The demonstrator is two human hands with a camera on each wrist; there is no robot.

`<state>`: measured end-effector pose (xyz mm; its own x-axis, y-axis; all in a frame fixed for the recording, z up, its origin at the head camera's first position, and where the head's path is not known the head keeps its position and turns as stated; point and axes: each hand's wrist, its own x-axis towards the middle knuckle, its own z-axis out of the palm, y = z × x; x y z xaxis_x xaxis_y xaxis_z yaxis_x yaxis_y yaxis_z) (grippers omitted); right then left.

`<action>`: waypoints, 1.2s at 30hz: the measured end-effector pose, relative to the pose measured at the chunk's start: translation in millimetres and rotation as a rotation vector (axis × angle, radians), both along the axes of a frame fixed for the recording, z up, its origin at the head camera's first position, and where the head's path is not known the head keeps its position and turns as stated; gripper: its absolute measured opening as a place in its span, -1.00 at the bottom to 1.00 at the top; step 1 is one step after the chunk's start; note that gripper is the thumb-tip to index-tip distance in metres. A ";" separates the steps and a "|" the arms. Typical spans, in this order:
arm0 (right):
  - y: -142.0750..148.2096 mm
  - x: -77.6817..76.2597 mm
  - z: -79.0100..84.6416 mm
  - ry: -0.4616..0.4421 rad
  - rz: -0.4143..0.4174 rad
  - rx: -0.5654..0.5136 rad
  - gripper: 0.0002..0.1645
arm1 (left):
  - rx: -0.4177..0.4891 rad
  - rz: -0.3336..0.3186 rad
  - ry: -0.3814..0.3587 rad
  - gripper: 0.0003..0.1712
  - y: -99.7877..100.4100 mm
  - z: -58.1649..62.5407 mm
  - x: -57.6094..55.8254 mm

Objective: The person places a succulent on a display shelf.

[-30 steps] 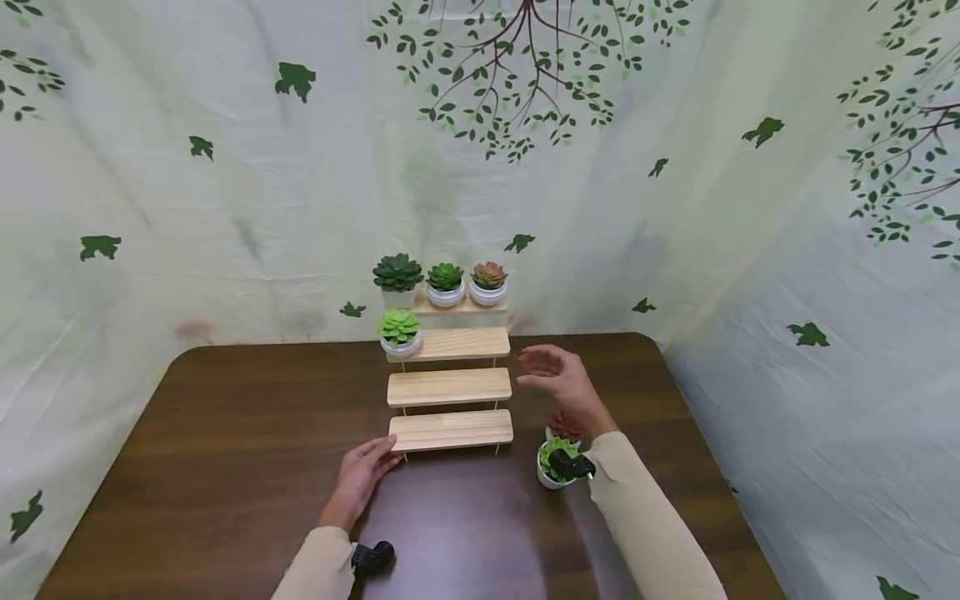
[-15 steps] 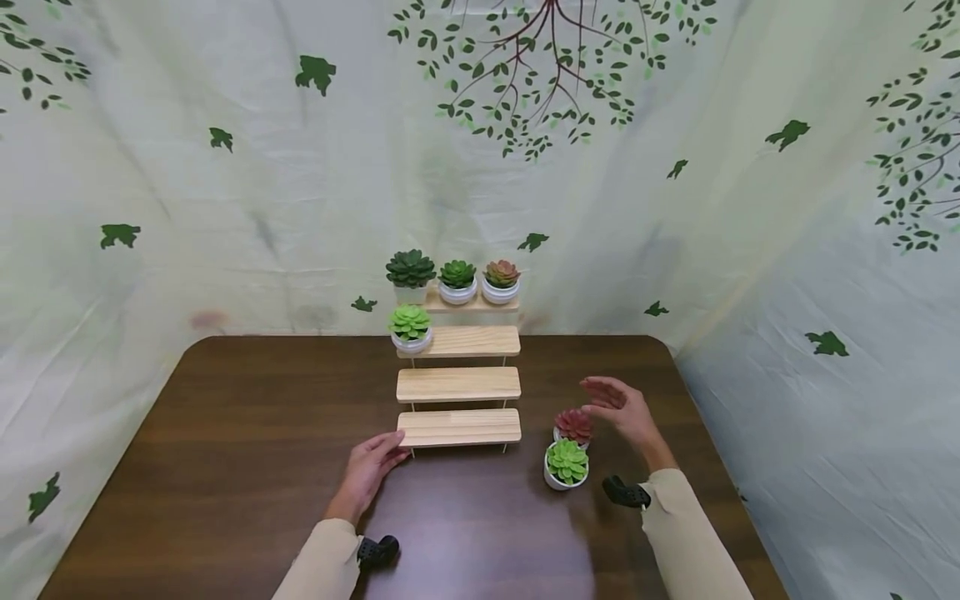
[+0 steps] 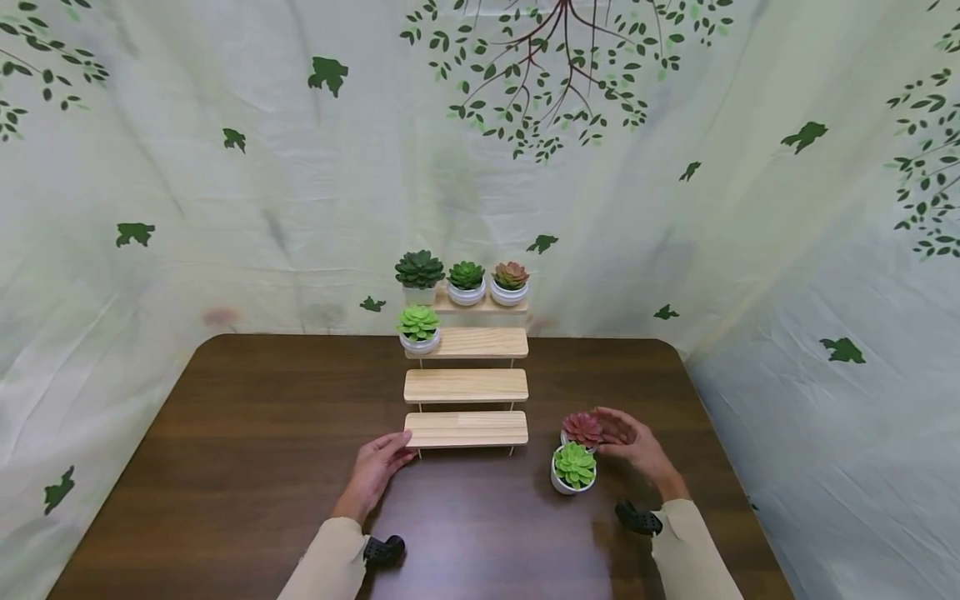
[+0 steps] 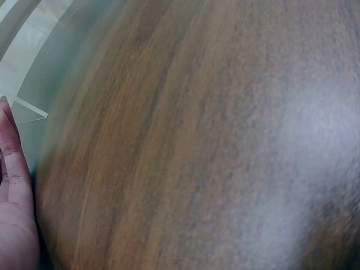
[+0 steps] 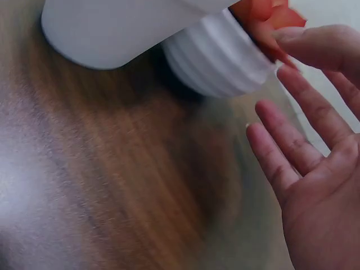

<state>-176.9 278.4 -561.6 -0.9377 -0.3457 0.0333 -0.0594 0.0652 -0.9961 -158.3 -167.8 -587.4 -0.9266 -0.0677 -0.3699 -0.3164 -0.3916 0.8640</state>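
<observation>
My left hand [image 3: 372,472] pinches the left end of the lowest board of a four-tier wooden plant stand [image 3: 467,429], thumb on top and fingers below. In the left wrist view, part of that hand [image 4: 17,185] shows at the left edge. My right hand [image 3: 637,450] is at the right side of a red potted succulent [image 3: 581,427], its fingers spread and loosely bent. In the right wrist view, thumb and fingertips are right at the red leaves and the ribbed white pot [image 5: 219,56]. A light green potted succulent [image 3: 575,467] stands just in front, partly hiding the red one's pot.
Three potted succulents stand on the top tier: dark green [image 3: 419,271], green [image 3: 467,277] and reddish [image 3: 511,277]. A bright green one [image 3: 417,325] is at the left of the second tier. The brown table [image 3: 262,433] meets a leaf-print cloth [image 3: 300,208] behind.
My right hand has moved from beside the stand's right end, out to the right and down to the red succulent. My left hand stays at the lowest board. The head view shifts slightly.
</observation>
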 end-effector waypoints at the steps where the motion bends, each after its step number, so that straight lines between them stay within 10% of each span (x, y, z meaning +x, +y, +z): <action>1: -0.3 0.4 -1.6 -0.020 -0.002 0.003 -0.23 | -0.002 0.002 -0.003 -0.92 0.1 -0.1 -0.1; 12: -9.1 -1.1 -18.1 -0.025 -0.021 -0.054 -0.16 | -0.019 0.006 0.004 -0.93 1.1 1.5 0.6; 36: -25.3 -5.3 -18.2 -0.114 -0.210 0.164 -0.24 | -0.020 0.014 0.012 -0.90 1.6 -1.6 0.7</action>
